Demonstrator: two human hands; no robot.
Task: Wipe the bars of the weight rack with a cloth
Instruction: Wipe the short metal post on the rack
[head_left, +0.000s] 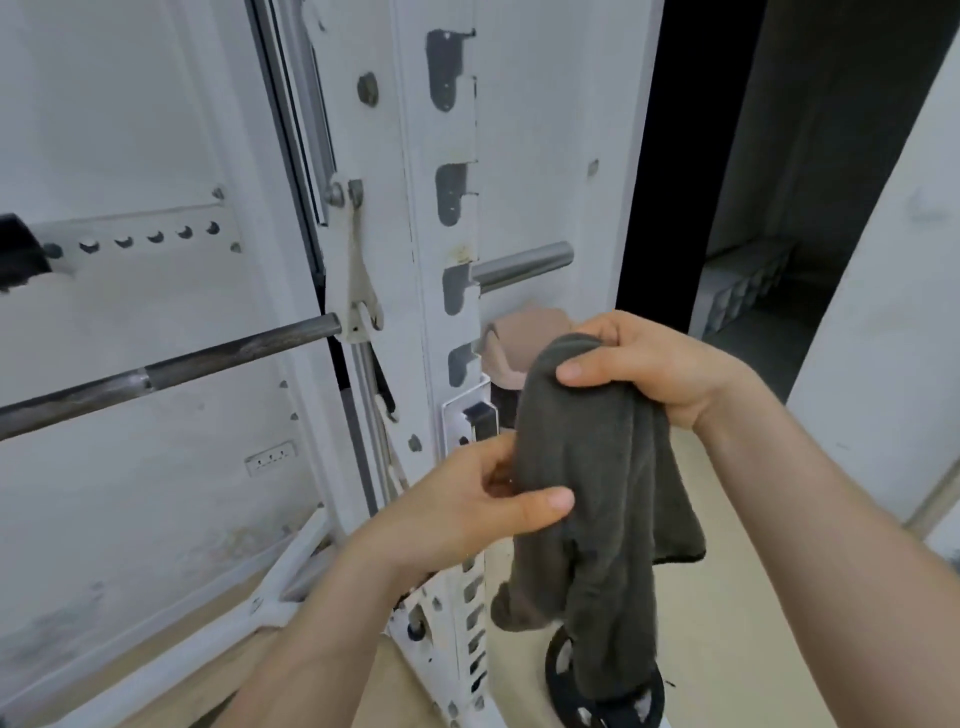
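Observation:
A dark grey-green cloth (602, 499) hangs in front of the white slotted upright (447, 218) of the weight rack. My right hand (654, 364) grips the cloth's bunched top, thumb over the fabric. Lower down, my left hand (483, 504) pinches the cloth's left edge between thumb and fingers. A short steel peg (524, 265) sticks out to the right of the upright, just above my right hand. A long dark barbell bar (171, 369) runs from the left edge to a white hook on the rack. A beige cloth (519, 338) hangs behind the dark one.
A black weight plate (561, 680) lies on the tan floor below the cloth. A white wall with a socket (270, 457) stands behind the rack. A dark doorway (753, 208) opens at the right, next to a white wall edge (883, 312).

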